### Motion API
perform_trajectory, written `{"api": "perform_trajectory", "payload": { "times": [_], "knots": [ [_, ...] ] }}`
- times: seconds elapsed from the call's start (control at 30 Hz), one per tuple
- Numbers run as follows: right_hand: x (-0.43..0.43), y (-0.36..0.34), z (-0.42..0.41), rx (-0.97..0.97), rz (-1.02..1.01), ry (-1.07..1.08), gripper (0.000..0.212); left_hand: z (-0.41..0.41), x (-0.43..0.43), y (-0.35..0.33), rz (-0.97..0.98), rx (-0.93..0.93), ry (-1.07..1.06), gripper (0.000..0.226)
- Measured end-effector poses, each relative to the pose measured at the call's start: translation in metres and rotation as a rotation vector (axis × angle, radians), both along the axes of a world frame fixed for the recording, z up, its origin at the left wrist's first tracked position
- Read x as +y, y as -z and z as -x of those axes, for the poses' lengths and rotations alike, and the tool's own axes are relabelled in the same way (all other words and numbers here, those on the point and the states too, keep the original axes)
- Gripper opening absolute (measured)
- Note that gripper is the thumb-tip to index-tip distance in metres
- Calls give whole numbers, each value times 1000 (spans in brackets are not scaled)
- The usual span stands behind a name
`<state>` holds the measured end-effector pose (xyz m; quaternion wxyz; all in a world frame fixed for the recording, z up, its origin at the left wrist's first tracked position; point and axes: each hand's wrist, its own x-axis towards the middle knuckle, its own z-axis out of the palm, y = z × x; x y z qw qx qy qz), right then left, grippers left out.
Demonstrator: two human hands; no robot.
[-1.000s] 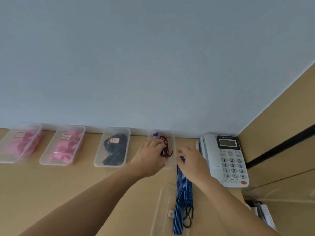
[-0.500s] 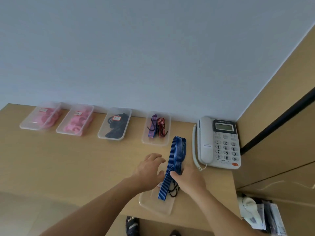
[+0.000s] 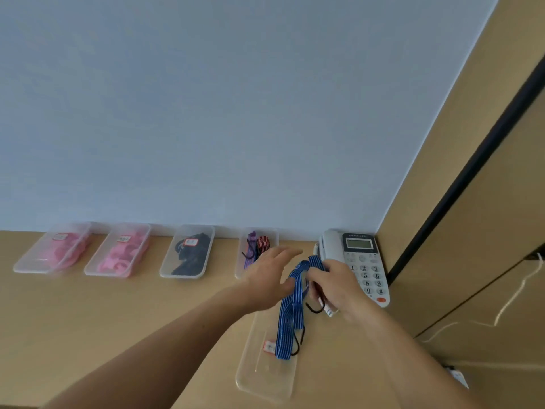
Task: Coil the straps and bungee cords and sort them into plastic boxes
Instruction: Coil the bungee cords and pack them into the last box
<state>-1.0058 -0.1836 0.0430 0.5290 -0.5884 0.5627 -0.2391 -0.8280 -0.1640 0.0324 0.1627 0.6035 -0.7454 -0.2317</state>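
Observation:
A blue striped bungee cord (image 3: 290, 308) with black hooks hangs folded over a clear plastic box (image 3: 267, 376) near the desk's front edge. My right hand (image 3: 339, 286) grips the cord's upper loops and one hook. My left hand (image 3: 272, 274) has its fingers spread, with the thumb touching the cord's left side. Along the wall stand further clear boxes: two with pink straps (image 3: 59, 249) (image 3: 122, 252), one with black straps (image 3: 191, 253), one with purple and red cords (image 3: 255, 246).
A white desk phone (image 3: 361, 261) sits right beside my right hand, in the corner against a wooden cabinet (image 3: 472, 231). The desk (image 3: 118, 320) is light wood, with a blue-grey wall behind the boxes.
The cord has been lifted off the desk and gathered into loops in my right hand. My left hand has risen and opened beside it. The view has tilted up.

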Motion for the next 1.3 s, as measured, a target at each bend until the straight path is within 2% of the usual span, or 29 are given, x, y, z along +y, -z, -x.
{"api": "perform_trajectory", "payload": {
  "times": [0.1, 0.27, 0.37, 0.47, 0.63, 0.73, 0.83, 0.97, 1.13, 1.23, 1.3],
  "knots": [
    [0, -43, 2, -179, 10, 20, 21, 5, -16, -30, 61, 111, 25, 53],
    [4, -92, 12, -369, 53, 17, 22, 12, -25, -75, 108, 372, -51, 16],
    [8, -109, 15, -455, 59, -23, 22, 10, -25, -99, 88, 451, -27, 11],
    [11, -120, 11, -484, 98, -70, 15, 9, -21, -117, -9, 539, 110, 28],
    [15, -131, 7, -490, 180, -82, 16, 5, -19, -134, -1, 684, 107, 21],
    [18, -132, 1, -453, 233, -92, 34, 2, -19, -139, -35, 773, 97, 31],
    [19, -133, -7, -382, 297, 11, 42, -3, -18, -142, -49, 880, 65, 42],
    [17, -140, -13, -375, 387, 173, 34, -12, -14, -142, -151, 928, 68, 30],
    [14, -145, -22, -384, 457, 286, 19, -17, -7, -146, -348, 980, 181, 47],
    [12, -146, -24, -341, 474, 335, 14, -19, -4, -146, -362, 1020, 222, 41],
    [10, -145, -26, -278, 467, 305, 13, -20, -2, -146, -351, 1033, 252, 45]
  ]
}}
